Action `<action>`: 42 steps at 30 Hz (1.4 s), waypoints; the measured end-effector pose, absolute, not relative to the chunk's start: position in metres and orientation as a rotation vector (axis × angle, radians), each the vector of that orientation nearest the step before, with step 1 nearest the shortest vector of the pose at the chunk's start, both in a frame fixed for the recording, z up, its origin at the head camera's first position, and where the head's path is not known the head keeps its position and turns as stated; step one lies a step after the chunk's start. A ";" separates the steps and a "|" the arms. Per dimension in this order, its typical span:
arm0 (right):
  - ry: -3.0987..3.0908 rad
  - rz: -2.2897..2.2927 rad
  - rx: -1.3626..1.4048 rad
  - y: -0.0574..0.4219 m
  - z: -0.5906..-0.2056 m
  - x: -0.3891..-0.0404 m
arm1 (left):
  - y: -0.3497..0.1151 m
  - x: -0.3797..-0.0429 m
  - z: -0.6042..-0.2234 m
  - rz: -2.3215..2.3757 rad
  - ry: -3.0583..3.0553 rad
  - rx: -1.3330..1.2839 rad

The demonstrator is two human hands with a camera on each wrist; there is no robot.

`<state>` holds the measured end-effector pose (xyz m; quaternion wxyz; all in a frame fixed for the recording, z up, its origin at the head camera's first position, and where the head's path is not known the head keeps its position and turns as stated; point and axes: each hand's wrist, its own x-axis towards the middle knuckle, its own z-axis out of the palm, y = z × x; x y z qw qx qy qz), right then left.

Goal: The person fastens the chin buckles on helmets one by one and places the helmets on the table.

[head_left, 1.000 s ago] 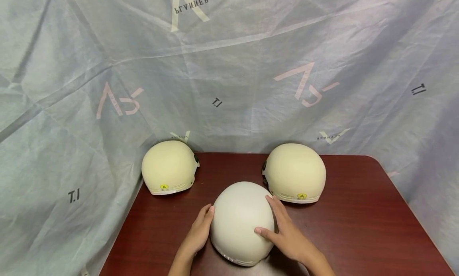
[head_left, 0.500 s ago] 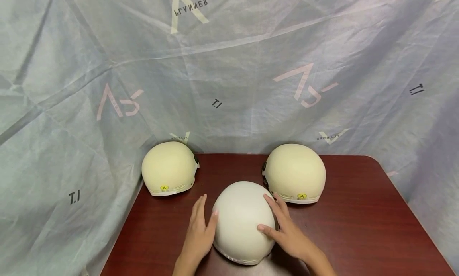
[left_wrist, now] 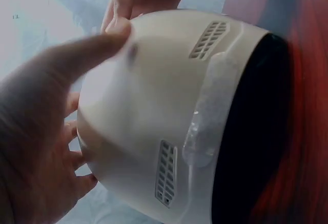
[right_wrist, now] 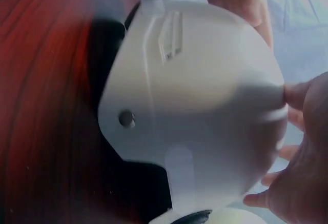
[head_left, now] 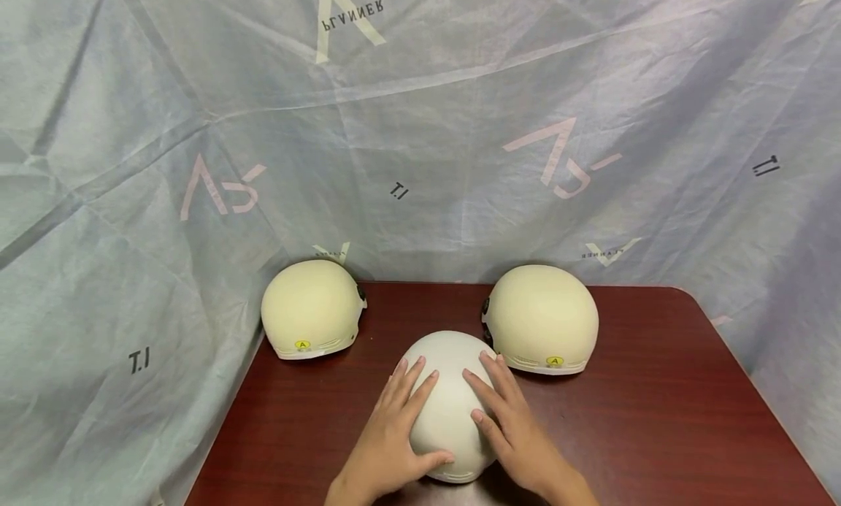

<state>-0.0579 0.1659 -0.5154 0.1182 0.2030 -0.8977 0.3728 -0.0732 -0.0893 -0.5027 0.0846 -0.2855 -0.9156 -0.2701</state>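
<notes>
A white helmet (head_left: 450, 418) sits near the front middle of the table, its rounded shell uppermost. My left hand (head_left: 390, 440) lies spread on its left side, thumb low at the near end. On the opposite side my right hand (head_left: 522, 444) rests with fingers spread over the shell. In the left wrist view, two slotted vents show on the helmet (left_wrist: 148, 101), and my left thumb (left_wrist: 97, 49) touches it. A dark round fitting marks the side of the helmet (right_wrist: 215, 90) in the right wrist view.
A cream helmet (head_left: 312, 309) stands at the back left of the dark red table (head_left: 657, 418). Another cream helmet (head_left: 542, 316) stands behind the front one to the right. Both carry yellow stickers marked A. A grey printed cloth (head_left: 453, 163) hangs behind and at both sides.
My left hand has come off the helmet's left side, swung in and settled spread over its shell. My right hand's fingers have shifted slightly on the surface. The helmets have hardly moved.
</notes>
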 end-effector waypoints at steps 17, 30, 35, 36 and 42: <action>-2.434 0.944 0.593 0.149 -0.523 -0.070 | -0.074 -0.071 -0.507 -0.723 -2.693 -0.614; -2.629 0.697 0.764 0.152 -0.522 -0.077 | -0.075 -0.082 -0.500 -0.553 -2.806 -0.672; -2.645 0.767 0.753 0.154 -0.523 -0.088 | -0.074 -0.092 -0.500 -0.565 -2.817 -0.663; -2.645 0.788 0.754 0.155 -0.524 -0.090 | -0.074 -0.094 -0.500 -0.569 -2.821 -0.660; -2.635 0.891 0.782 0.155 -0.525 -0.104 | -0.074 -0.103 -0.502 -0.576 -2.836 -0.647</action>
